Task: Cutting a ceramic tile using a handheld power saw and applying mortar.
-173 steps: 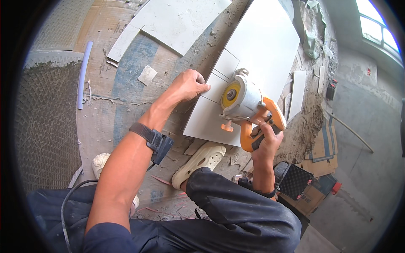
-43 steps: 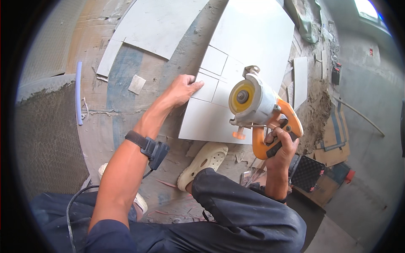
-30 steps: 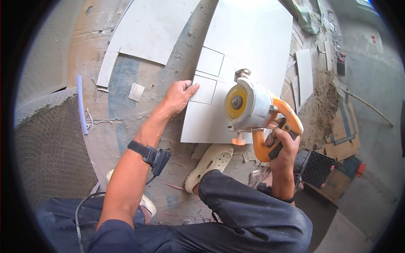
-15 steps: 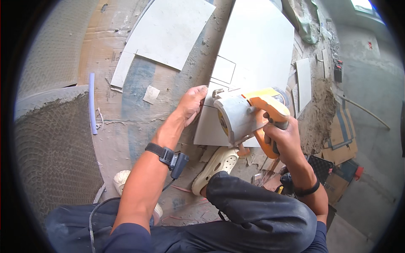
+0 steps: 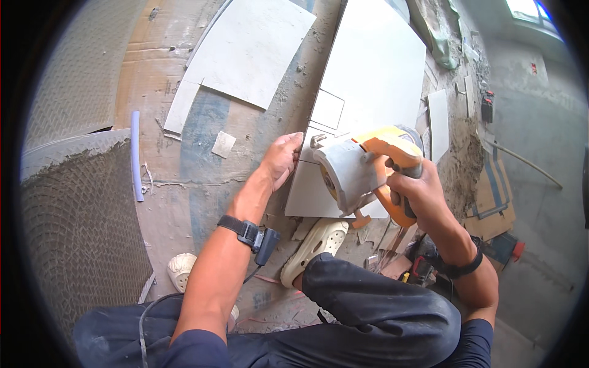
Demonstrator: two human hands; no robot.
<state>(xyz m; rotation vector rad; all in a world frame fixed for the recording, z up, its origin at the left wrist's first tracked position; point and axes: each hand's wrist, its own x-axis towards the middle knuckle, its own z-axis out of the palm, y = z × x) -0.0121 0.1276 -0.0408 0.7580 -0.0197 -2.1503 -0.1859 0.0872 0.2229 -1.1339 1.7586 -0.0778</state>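
A large white tile (image 5: 379, 67) lies on the floor ahead of me, with dark lines marking a small rectangle near its left edge. At that edge my left hand (image 5: 283, 161) is closed, fingers curled at the rim and thumb side on top. My right hand (image 5: 422, 191) wraps round the rear handle of an orange and grey handheld circular saw (image 5: 351, 170). The saw is tilted over the tile's near part, its round blade partly covered by the grey guard. Whether the blade touches the tile or spins, I cannot tell.
A cut white tile (image 5: 254, 52) and a small square offcut (image 5: 223, 144) lie left of the large tile. A mortar-coated panel (image 5: 83, 214) is at far left, beside a lilac tube (image 5: 135, 156). My cream clog (image 5: 319, 248) is near the tile's front edge. Tools (image 5: 423, 267) lie at right.
My right forearm and elbow have swung outward to the right, while the hand stays on the saw handle. My left hand keeps its place at the tile edge. The view has shifted slightly.
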